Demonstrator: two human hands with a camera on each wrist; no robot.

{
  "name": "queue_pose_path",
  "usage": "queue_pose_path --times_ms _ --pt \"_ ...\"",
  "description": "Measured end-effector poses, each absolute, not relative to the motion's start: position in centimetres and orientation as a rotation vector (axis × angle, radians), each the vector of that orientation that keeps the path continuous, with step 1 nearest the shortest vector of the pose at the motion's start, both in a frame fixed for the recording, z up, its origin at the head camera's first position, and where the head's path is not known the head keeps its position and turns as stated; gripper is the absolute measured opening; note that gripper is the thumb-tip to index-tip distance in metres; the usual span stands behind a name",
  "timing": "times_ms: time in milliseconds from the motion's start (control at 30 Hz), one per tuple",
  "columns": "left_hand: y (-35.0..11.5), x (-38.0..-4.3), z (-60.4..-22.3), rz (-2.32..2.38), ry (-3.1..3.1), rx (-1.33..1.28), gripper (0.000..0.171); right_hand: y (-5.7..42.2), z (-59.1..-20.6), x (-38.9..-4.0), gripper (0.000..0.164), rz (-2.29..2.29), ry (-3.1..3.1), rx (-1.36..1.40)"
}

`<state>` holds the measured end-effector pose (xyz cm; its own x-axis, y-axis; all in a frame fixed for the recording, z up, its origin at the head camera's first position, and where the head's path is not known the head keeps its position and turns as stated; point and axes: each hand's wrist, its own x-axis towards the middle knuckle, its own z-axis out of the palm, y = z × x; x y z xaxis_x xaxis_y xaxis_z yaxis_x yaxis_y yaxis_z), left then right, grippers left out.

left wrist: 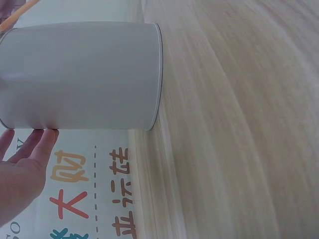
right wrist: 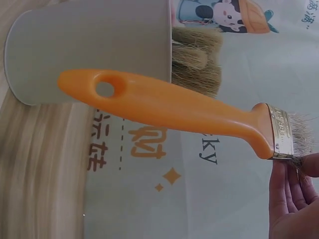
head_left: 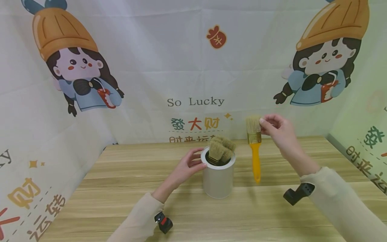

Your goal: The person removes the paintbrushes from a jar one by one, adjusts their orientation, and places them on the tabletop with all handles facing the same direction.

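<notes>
A pale paint can point(head_left: 218, 181) with a white rim stands upright on the table. Bristle-up inside it are several paintbrushes point(head_left: 220, 149), their handles hidden by the can. My left hand point(head_left: 188, 164) holds the can's left side near the rim, thumb in front; in the left wrist view its fingertips touch the wall. To the can's right, my right hand point(head_left: 279, 129) pinches another paintbrush point(head_left: 256, 161) at the edge of its bristles. This brush hangs handle-down above the table; the right wrist view shows its orange handle point(right wrist: 164, 102) and metal band.
The wood-grain table point(head_left: 136, 188) ends at a printed cloth backdrop point(head_left: 157, 50) behind and at the sides. A black wrist camera point(head_left: 299, 194) sits on the right sleeve, another camera point(head_left: 163, 222) on the left.
</notes>
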<state>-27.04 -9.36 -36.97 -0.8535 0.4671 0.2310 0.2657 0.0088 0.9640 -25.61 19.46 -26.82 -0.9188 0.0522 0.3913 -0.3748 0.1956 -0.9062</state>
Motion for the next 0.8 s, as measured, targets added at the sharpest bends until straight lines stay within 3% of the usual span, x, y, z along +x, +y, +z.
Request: queue_pose_path --times_ms 133,367,467,667,800 --pt "-9.4 -27.1 -37.0 1.961 2.116 0.778 0.055 19.9 -28.5 -26.5 0.031 1.829 -2.160 0.296" --pt "-9.3 -27.0 -37.0 1.966 2.112 0.793 0.055 24.2 -36.4 -33.8 0.023 2.093 -2.008 0.411" --pt "-9.4 -27.0 -37.0 1.967 2.110 0.794 0.055 23.7 -36.3 -33.1 0.024 2.052 -2.047 0.364" --pt "-9.4 -27.2 -37.1 1.964 2.115 0.808 0.055 20.4 -32.1 -27.6 0.032 1.865 -2.252 0.206" --pt "-9.3 -27.1 -37.0 1.961 2.116 0.794 0.056 20.1 -32.3 -27.1 0.030 1.864 -2.307 0.149"
